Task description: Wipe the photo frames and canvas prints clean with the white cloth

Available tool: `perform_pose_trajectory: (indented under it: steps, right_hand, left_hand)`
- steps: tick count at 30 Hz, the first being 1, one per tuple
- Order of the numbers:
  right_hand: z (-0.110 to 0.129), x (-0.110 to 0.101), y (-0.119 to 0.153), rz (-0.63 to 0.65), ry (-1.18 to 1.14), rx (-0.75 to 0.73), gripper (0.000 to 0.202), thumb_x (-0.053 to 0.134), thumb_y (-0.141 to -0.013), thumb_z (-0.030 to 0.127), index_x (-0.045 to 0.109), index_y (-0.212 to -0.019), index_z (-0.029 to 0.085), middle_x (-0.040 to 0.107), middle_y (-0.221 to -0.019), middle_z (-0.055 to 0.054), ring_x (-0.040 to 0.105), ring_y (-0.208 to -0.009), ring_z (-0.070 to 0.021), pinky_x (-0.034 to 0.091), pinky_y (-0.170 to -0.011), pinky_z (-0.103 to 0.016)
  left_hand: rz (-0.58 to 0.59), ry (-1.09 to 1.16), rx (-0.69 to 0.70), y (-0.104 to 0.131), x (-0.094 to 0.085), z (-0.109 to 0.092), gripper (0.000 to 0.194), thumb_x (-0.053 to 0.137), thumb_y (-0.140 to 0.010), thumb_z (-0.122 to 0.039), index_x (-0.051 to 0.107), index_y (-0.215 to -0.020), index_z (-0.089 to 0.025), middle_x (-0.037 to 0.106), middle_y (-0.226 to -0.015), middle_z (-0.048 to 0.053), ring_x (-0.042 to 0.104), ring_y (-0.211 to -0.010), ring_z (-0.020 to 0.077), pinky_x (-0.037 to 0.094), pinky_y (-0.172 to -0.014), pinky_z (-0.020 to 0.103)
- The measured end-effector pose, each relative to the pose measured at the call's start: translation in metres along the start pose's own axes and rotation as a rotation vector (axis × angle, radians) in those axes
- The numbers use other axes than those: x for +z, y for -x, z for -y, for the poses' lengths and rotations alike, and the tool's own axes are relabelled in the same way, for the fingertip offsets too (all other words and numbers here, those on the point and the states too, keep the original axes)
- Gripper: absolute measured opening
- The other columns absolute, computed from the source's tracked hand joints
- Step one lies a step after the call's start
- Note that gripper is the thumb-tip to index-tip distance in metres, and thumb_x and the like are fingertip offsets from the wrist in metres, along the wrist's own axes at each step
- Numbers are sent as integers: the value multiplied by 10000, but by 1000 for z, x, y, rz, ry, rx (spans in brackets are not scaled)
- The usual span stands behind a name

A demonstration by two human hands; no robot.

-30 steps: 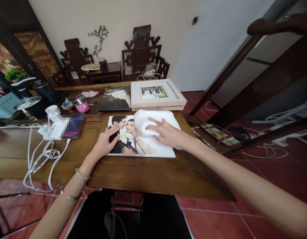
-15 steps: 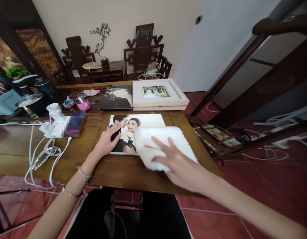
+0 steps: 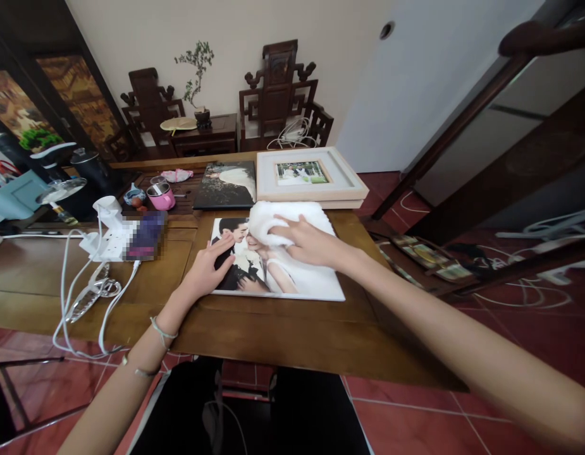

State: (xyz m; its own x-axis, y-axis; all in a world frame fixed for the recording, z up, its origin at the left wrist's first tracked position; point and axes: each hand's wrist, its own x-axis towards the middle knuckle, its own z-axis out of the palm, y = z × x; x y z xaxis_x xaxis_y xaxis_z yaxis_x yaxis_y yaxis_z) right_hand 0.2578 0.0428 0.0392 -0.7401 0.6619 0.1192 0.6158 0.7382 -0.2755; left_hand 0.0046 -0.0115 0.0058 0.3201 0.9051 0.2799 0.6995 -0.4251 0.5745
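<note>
A flat photo print [image 3: 308, 281] of a couple lies on the wooden table in front of me. My left hand [image 3: 210, 264] rests on its left edge, fingers stretched out and flat. Over the print's upper right part is a fluffy white cloth [image 3: 262, 220], hiding part of the picture. My right hand [image 3: 307, 241] presses down on this cloth and grips it, with some fingers sunk into its folds. Just behind the print are a dark photo panel [image 3: 226, 184] and a pale picture frame [image 3: 339, 170].
A power strip [image 3: 112, 243] with white cables stands on the table [image 3: 254, 328] at left. Behind it are a pink mug [image 3: 162, 197], a small blue-and-white pot [image 3: 134, 194] and a black kettle [image 3: 89, 169]. Dark wooden chairs [image 3: 279, 82] stand by the wall.
My right hand has moved the cloth up and to the left, from the print's lower right to its upper part. The lower right of the print now shows. My left hand stays put.
</note>
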Motion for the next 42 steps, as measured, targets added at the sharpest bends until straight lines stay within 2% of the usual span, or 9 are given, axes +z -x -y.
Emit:
perform_pose_trajectory:
  steps: [4, 7, 15, 18, 21, 26, 33, 37, 42]
  right_hand:
    - [-13, 0, -19, -39, -13, 43, 571, 395, -718, 9, 566, -1221, 218, 562, -1339, -113, 294, -1384, -361, 267, -1021, -697]
    - [-4, 3, -8, -13, 15, 37, 560, 391, -728, 6, 551, -1230, 195, 538, -1361, -132, 245, -1407, -346, 238, -1036, -699]
    - [83, 14, 81, 84, -23, -85, 644, 410, -585, -49, 611, -1144, 202, 398, -1494, -97, 106, -1434, -354, 155, -1075, -717]
    - [102, 13, 95, 137, -53, -130, 605, 428, -556, -38, 639, -1074, 193, 359, -1517, -98, 100, -1427, -385, 140, -1060, -741]
    - [96, 9, 82, 156, -76, -114, 646, 418, -565, -45, 614, -1131, 197, 386, -1501, -97, 118, -1430, -367, 161, -1065, -725]
    - [56, 3, 25, 126, -21, 21, 613, 419, -685, -21, 532, -1264, 143, 510, -1370, -190, 201, -1418, -359, 195, -1060, -693]
    - [24, -1, -38, 38, 21, 130, 494, 422, -759, 42, 547, -1223, 161, 555, -1294, -184, 323, -1351, -381, 279, -985, -691]
    - [34, 2, -29, 35, 38, 138, 500, 422, -754, 27, 546, -1226, 132, 538, -1297, -217, 317, -1356, -388, 296, -994, -666]
    - [76, 14, 34, 92, 4, 14, 602, 439, -682, -23, 547, -1244, 164, 454, -1429, -170, 135, -1429, -376, 168, -1075, -686]
  left_hand:
    - [-1, 7, -6, 0, 0, -1, 450, 489, -918, -331, 540, -1336, -173, 470, -1437, 95, 385, -1371, 253, 226, -1172, 487]
    - [-13, 3, -3, -1, 0, -1, 446, 491, -916, -326, 546, -1330, -170, 474, -1433, 102, 401, -1362, 256, 242, -1166, 493]
    - [-15, 2, 11, -1, 2, 1, 444, 483, -913, -310, 544, -1329, -167, 481, -1426, 114, 383, -1374, 260, 234, -1158, 524]
    - [-17, 12, 11, -1, 3, 1, 449, 482, -915, -314, 536, -1335, -165, 484, -1427, 119, 374, -1377, 273, 234, -1155, 531]
    - [-52, 15, 40, 0, 2, 2, 455, 482, -918, -316, 529, -1340, -152, 470, -1441, 123, 335, -1399, 266, 263, -1154, 499]
    - [-40, 0, 35, 0, 3, 4, 456, 454, -931, -312, 519, -1346, -135, 442, -1457, 139, 364, -1387, 247, 264, -1155, 486]
    - [-9, -9, 13, 0, 4, 4, 465, 449, -931, -319, 518, -1346, -121, 431, -1458, 142, 350, -1394, 237, 236, -1166, 483]
    - [-27, 3, -4, 0, 4, 4, 456, 440, -935, -315, 516, -1348, -137, 437, -1459, 134, 358, -1391, 239, 242, -1165, 484]
    - [-50, -13, 13, 1, 5, 10, 454, 439, -929, -312, 516, -1346, -149, 437, -1470, 123, 345, -1400, 249, 263, -1158, 483]
